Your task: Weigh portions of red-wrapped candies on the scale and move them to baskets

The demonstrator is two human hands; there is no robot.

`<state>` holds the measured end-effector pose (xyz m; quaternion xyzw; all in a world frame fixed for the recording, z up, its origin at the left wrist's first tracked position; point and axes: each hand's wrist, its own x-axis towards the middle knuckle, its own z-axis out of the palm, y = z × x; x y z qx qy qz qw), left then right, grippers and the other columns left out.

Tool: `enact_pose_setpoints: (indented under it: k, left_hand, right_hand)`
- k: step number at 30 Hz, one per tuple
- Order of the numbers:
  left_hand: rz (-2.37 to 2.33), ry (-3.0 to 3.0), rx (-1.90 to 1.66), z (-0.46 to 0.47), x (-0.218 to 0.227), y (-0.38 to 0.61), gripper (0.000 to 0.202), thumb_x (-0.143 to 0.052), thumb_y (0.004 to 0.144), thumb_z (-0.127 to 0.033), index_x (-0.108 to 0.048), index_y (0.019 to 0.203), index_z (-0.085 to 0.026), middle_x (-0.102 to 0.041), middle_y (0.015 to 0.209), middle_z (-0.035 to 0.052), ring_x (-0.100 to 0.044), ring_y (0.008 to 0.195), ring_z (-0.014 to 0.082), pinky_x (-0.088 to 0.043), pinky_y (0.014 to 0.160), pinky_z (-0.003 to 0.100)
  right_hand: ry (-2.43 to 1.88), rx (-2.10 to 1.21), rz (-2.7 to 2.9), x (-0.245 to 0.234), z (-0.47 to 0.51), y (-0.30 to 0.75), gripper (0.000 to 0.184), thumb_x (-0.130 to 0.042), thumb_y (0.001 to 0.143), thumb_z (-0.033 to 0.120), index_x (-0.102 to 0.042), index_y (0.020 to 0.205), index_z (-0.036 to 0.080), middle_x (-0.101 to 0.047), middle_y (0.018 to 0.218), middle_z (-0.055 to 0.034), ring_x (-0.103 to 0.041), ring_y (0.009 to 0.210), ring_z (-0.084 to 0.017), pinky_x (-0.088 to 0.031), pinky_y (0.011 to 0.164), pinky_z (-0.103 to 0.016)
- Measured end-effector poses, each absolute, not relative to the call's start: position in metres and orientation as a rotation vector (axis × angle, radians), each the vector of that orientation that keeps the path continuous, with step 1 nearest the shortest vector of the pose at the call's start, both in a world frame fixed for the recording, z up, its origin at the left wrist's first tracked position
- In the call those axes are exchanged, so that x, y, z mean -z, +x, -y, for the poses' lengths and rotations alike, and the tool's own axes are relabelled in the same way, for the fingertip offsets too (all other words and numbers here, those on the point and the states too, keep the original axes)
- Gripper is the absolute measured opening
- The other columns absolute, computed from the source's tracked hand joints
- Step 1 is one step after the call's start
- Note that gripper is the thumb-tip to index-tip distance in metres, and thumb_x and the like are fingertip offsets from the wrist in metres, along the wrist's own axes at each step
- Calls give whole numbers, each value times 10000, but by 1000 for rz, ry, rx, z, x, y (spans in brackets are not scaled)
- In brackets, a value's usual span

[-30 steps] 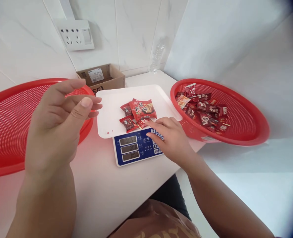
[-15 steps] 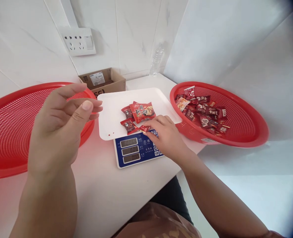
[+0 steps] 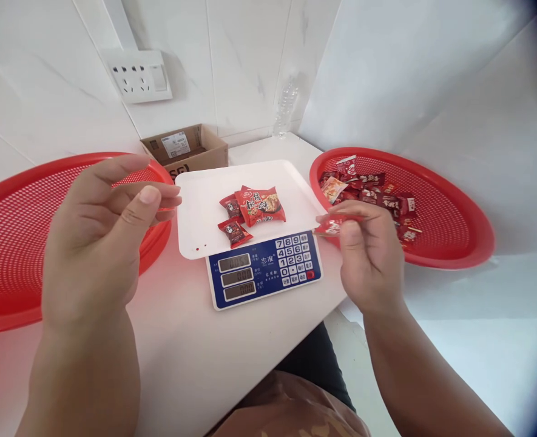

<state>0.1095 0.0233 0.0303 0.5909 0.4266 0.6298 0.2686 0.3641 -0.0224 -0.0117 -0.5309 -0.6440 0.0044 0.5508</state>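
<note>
My right hand [image 3: 371, 252] pinches a small red snack packet [image 3: 334, 226] between thumb and fingers, just right of the scale, near the rim of the right red basket [image 3: 472, 243]. On the white weighing tray [image 3: 195, 209] lies a larger red packet [image 3: 263, 205] with dark lettering. Two small dark-red packets are beside it, one [image 3: 232, 207] partly covered and another [image 3: 235, 232] in front. Raised in front of the left red basket [image 3: 4, 200], my left hand [image 3: 113, 224] is open with curved fingers and nothing visible in it.
The scale's blue panel [image 3: 268, 267] has three displays and a keypad. Several wrapped snacks [image 3: 372, 197] fill part of the right basket. A cardboard box [image 3: 204, 152] and a clear plastic bottle [image 3: 287, 109] stand at the back. Above is a wall socket [image 3: 138, 76].
My right hand has lifted a small red packet off the tray and moved right toward the right basket. The scale's keypad is now uncovered. My left hand has shifted slightly left.
</note>
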Motion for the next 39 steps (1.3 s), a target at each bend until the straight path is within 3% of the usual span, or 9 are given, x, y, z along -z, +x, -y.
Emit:
enact_pose_setpoints:
  k: [3,7,13,17,19,26,32,36,39]
  left_hand:
    - [-1159,1590,-1693,-23,-30,111,243,-649,789,-204,-667,1025,-261,-689,755,-10,-682,801,166,-574,684,291]
    - [-1164,1582,-1709,-23,-30,113,248,-653,786,-203,-669,1029,-249,-690,759,-2,-682,797,170,-572,684,295]
    - [-1218,1639,-1613,-22,-29,111,191,-642,792,-223,-671,975,-272,-703,803,-9,-677,819,162,-566,721,302]
    - [-1309,1985,-1216,-22,-24,113,61,-607,804,-266,-655,837,-283,-715,835,-11,-668,790,169,-537,629,283]
    - [-1366,2205,-1005,-22,-19,119,88,-571,815,-291,-645,862,-295,-713,873,0,-664,797,199,-515,590,301]
    - [-1327,2571,-682,-21,1,142,219,-419,886,-256,-613,985,-235,-673,970,75,-604,956,263,-497,797,429]
    - [-1182,2582,-579,-16,3,144,299,-389,921,-316,-565,1158,-265,-646,1191,37,-469,1252,249,-442,986,451]
    - [-1383,2463,-738,-15,-10,137,257,-421,909,-358,-596,1084,-289,-641,1200,35,-553,1156,251,-527,800,363]
    - [-1629,2299,-841,-13,-21,132,249,-461,886,-402,-614,1048,-290,-645,1197,19,-654,850,192,-515,644,289]
  right_hand:
    - [-1223,-133,1446,11,27,367,120,-427,927,254,-521,992,216,-614,903,-39,-630,722,-145,-520,688,-336]
    - [-1302,-12,1426,10,32,371,122,-444,921,270,-550,929,210,-592,735,5,-533,547,-106,-446,517,-272]
    - [-1399,45,1345,13,37,387,146,-485,904,327,-574,890,213,-544,638,29,-478,496,-104,-409,467,-270]
    - [-1462,132,1253,15,38,402,196,-515,883,389,-592,899,210,-556,644,19,-519,510,-116,-448,498,-289]
    - [-1511,213,1237,15,39,408,221,-510,880,407,-608,918,212,-583,683,-2,-546,556,-132,-461,538,-305]
    - [-1548,239,1285,17,43,413,202,-524,870,388,-632,930,228,-643,731,-26,-588,584,-153,-479,547,-305]
    - [-1615,198,1292,20,43,416,252,-517,868,415,-631,986,224,-688,854,-63,-643,721,-197,-498,626,-339]
    - [-1737,302,1282,11,39,422,275,-500,861,436,-654,981,243,-699,889,-52,-654,765,-186,-496,626,-295]
    - [-1850,319,1259,5,34,432,286,-478,855,417,-649,1012,249,-702,933,-40,-654,801,-177,-497,643,-272]
